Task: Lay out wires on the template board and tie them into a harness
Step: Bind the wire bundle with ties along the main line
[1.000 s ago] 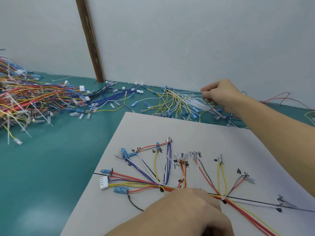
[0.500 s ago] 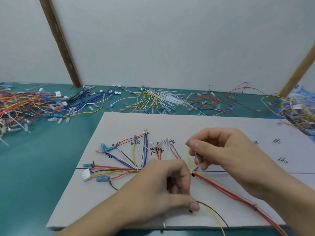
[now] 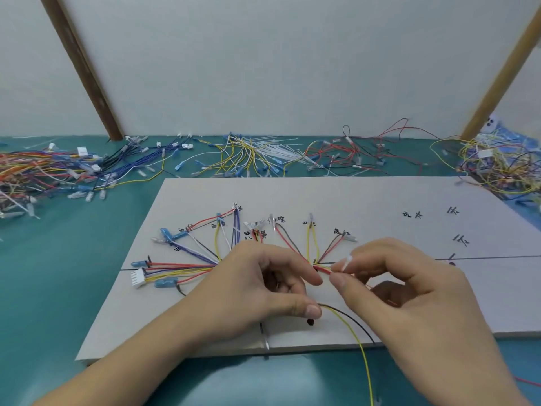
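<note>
The right hand (image 3: 409, 291) fingers (image 3: 341, 281) pinch a white cable tie (image 3: 345, 262) against the wire trunk (image 3: 322, 269). The left hand (image 3: 257, 285) fingers curl around the trunk just left of the tie, holding it down. The trunk lies on the board (image 3: 380, 200) along its drawn line, with branches fanning away from it. This looks like the tying step; next, the tie's tail likely needs threading and cinching. Loose wires (image 3: 251, 155) lie on the tabletop (image 3: 58, 288) beyond the board.
</note>
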Tool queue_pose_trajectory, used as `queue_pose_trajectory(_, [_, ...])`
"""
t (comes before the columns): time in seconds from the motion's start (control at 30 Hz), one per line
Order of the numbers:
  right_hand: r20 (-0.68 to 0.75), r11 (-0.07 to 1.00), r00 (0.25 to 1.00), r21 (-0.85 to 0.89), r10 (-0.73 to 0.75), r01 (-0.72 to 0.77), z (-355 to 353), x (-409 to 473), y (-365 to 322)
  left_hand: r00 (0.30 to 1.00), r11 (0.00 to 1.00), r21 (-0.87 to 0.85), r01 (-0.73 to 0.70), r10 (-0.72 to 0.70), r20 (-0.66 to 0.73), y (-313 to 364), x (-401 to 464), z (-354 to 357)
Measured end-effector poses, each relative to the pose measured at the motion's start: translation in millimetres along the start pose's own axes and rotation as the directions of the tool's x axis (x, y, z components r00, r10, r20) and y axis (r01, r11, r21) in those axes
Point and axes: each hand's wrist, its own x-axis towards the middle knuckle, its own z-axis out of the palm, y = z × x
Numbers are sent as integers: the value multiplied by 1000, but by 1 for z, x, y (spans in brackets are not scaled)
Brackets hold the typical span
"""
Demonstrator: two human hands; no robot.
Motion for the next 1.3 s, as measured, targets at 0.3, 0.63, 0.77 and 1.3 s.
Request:
queue_pose_trajectory(0.3, [250,929,923,154,293,-337,10,6,14,998,992,113,-64,65,-11,-1,-1,0])
queue_pose_trajectory(0.63, [342,866,898,315,278,-388,13,9,18,999,987,152,-53,51,18,-1,-2,1])
queue_pose_trajectory(0.77, [212,921,952,273,222,-276,15,11,15,998,983,179,-50,45,34,-1,-3,0])
queue_pose_trajectory(1.3, [52,913,983,366,175,-182,13,16,12,1000,979,202,-24,25,0,0,-4,2])
